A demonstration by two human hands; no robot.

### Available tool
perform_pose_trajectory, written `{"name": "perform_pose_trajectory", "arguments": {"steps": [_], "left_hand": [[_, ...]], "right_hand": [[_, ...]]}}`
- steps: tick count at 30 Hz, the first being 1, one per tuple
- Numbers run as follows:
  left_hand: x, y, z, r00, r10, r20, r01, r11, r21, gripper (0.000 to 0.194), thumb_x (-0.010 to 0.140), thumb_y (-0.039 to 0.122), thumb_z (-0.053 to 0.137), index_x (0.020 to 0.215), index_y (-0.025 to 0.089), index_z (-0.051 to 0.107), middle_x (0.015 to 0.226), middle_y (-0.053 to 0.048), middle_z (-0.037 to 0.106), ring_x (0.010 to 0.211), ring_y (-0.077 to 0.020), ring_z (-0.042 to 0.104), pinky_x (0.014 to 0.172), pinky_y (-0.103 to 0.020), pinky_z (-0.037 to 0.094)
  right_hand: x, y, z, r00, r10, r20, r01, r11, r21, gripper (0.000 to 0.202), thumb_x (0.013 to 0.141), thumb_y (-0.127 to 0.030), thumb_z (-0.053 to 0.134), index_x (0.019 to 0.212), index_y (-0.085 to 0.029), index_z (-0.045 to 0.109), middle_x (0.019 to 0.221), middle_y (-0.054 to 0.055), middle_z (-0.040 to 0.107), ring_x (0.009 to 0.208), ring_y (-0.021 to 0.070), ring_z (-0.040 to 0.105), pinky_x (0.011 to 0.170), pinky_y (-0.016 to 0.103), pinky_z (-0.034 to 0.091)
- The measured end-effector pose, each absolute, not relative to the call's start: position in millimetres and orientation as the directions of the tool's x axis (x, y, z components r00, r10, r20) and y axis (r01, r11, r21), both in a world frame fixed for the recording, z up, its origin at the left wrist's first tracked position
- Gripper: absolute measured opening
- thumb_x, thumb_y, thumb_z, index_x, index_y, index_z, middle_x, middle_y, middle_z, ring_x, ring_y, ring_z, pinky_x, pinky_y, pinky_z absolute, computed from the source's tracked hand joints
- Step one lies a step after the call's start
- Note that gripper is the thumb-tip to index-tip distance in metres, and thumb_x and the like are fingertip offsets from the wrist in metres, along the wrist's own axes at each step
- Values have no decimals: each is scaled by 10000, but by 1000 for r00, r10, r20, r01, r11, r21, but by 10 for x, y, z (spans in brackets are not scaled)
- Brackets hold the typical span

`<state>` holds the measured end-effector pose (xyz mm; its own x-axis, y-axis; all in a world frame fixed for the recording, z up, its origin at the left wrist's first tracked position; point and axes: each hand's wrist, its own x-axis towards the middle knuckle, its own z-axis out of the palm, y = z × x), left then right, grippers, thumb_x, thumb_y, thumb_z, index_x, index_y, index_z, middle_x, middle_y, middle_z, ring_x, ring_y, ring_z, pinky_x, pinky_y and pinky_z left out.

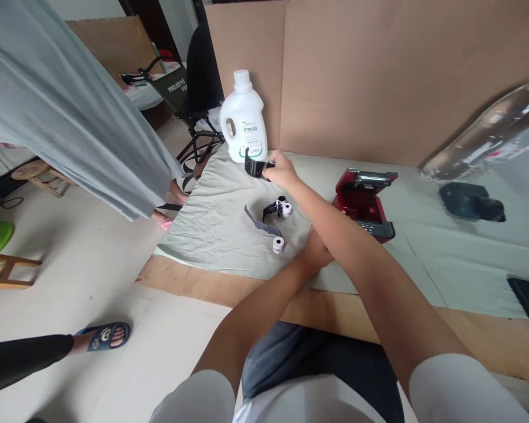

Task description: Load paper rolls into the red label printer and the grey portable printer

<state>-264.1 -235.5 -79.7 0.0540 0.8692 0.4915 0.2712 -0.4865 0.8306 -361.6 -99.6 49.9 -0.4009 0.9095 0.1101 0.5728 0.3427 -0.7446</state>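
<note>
- The right hand (pixel 283 169) reaches far across the cloth. Its fingers are pinched on a small black cup (pixel 254 168), which is tipped on its side.
- The black cup is just in front of a big white bottle (pixel 243 119) with a green label. The cup looks very close to the bottle; I cannot tell if they touch.
- The left hand (pixel 316 251) rests low on the pale green cloth (pixel 211 217), under the right arm. The arm hides its fingers, so I cannot tell if they are spread or closed.
- Near the left hand lies one small white paper roll (pixel 278 244). A little farther away sit two more white rolls (pixel 284 208) with a black strap (pixel 271 208) by them.
- A gray strip (pixel 259 224) lies between the rolls.
- A red machine (pixel 364 202) with its lid open sits just past the arms.
- A black gadget (pixel 471 201) lies well apart, near shiny plastic wrap (pixel 489 135).
- Brown cardboard (pixel 379 76) stands behind the cloth.
- Another person's foot in a blue sandal (pixel 103 335) is on the floor.
</note>
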Motion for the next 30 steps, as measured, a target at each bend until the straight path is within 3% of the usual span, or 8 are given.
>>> {"name": "perform_pose_trajectory", "arguments": {"steps": [5, 9, 13, 15, 18, 22, 25, 30], "left_hand": [[-2657, -2318, -741, 110, 862, 495, 445, -488, 750, 380, 1002, 285, 628, 1373, 207, 660, 1586, -120, 540, 1431, -296, 526, 1265, -477, 369], [-2698, -2311, -681, 169, 884, 436, 576, -448, 684, 395, 1032, 326, 576, 1410, 239, 645, 1608, -76, 521, 1461, -262, 495, 1293, -478, 330], [-2682, -2341, -717, 165, 862, 479, 554, -483, 678, 387, 1047, 354, 548, 1410, 248, 632, 1633, -65, 487, 1470, -243, 480, 1313, -440, 302], [-2656, -2365, -722, 153, 847, 509, 546, -502, 671, 438, 1009, 404, 615, 1416, 242, 619, 1639, -86, 474, 1475, -263, 469, 1312, -433, 299], [-2626, -2398, -674, 123, 844, 522, 557, -495, 668, 462, 977, 413, 640, 1399, 224, 620, 1614, -103, 499, 1454, -281, 483, 1291, -452, 326], [-2621, -2423, -600, 87, 852, 516, 560, -470, 682, 393, 985, 349, 571, 1359, 252, 641, 1567, -52, 553, 1413, -258, 507, 1229, -454, 407], [-2620, -2420, -613, 49, 834, 550, 536, -487, 690, 400, 951, 342, 608, 1328, 222, 665, 1547, -83, 571, 1372, -261, 534, 1191, -427, 443], [-2610, -2402, -660, 32, 798, 602, 436, -553, 710, 419, 918, 283, 668, 1326, 184, 664, 1536, -114, 577, 1360, -315, 534, 1194, -452, 424]], "right_hand": [[-3873, -1050, 153, -557, 826, -82, 769, 476, -428, 503, 811, -108, 626, 1289, -208, 510, 1254, 129, 681, 1024, 273, 661, 762, 334, 511], [-3971, -1122, 68, -579, 796, -176, 796, 505, -333, 558, 809, -69, 632, 1338, -205, 517, 1286, 157, 678, 1060, 308, 675, 842, 388, 528], [-3907, -1250, 241, -591, 795, -136, 795, 545, -267, 516, 883, -165, 649, 1381, -166, 513, 1405, 200, 619, 1327, 391, 549, 1078, 520, 439], [-3752, -1439, 416, -626, 779, -40, 763, 601, -238, 438, 948, -270, 608, 1366, -163, 534, 1430, 196, 605, 1358, 387, 526, 1086, 515, 437], [-3423, -1884, 650, -665, 745, -40, 731, 640, -239, 310, 1014, -387, 496, 1207, -187, 632, 1255, 150, 710, 1174, 331, 657, 937, 433, 517], [-3070, -2455, 605, -554, 793, -253, 832, 526, -174, 516, 975, -607, 519, 1201, -160, 642, 1124, 181, 756, 1049, 359, 722, 832, 426, 551], [-2911, -2640, 356, -566, 776, -278, 824, 542, -165, 443, 1004, -470, 508, 1281, -140, 609, 1098, 205, 767, 1005, 377, 742, 824, 464, 564], [-2555, -2685, 139, -676, 735, -49, 688, 606, -398, 446, 962, -288, 549, 1408, -302, 557, 1157, 141, 762, 1032, 371, 734, 844, 491, 583]]}}
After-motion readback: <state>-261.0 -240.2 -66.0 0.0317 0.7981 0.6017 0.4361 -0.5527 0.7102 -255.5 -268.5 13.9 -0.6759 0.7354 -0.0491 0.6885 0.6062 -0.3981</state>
